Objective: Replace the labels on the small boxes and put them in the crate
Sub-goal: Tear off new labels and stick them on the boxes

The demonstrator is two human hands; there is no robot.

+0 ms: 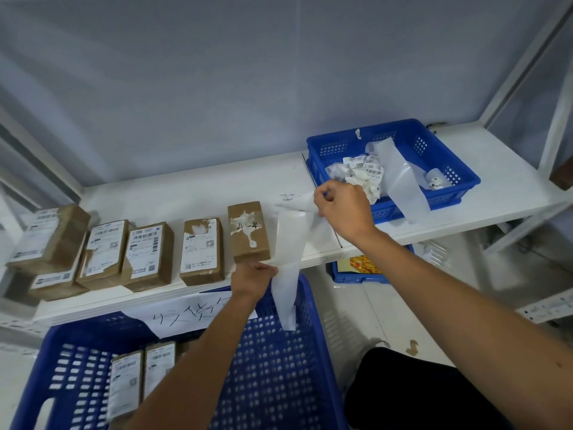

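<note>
Where the view begins nearest, a large blue crate [279, 367] stands below the front edge of a white shelf [186, 193]. Pale floor tiles [387, 305] lie to its right with a cardboard scrap [412, 347] on them. A blue-grey wall [217, 88] closes the back.

The left hand [251, 279] reaches over the crate's far rim, its fingers pinched on a long white backing strip [290, 243] whose loose tail hangs into the crate. The right hand [344, 209] is higher, above the shelf, its fingers curled tight on the strip's upper end. A printed label [286, 197] shows just beside them; I cannot tell whether it is stuck to the strip.

Inside the crate, 2 labelled boxes [127, 386] stand upright by the left wall, and a handwritten paper sign [192, 315] drapes over the far rim. Under the shelf a second blue bin [341, 274] holds a yellow-and-red pack [362, 265].

Along the shelf's front edge, a brown box [248, 232] with a torn label patch marked "4-4" sits just left of the strip. To its left stand 5 more boxes [148, 256], the 2 leftmost stacked.

Toward the shelf's right end, a small blue basket [449, 187] holds crumpled labels [362, 175], and another strip [403, 187] trails over its front rim.
</note>
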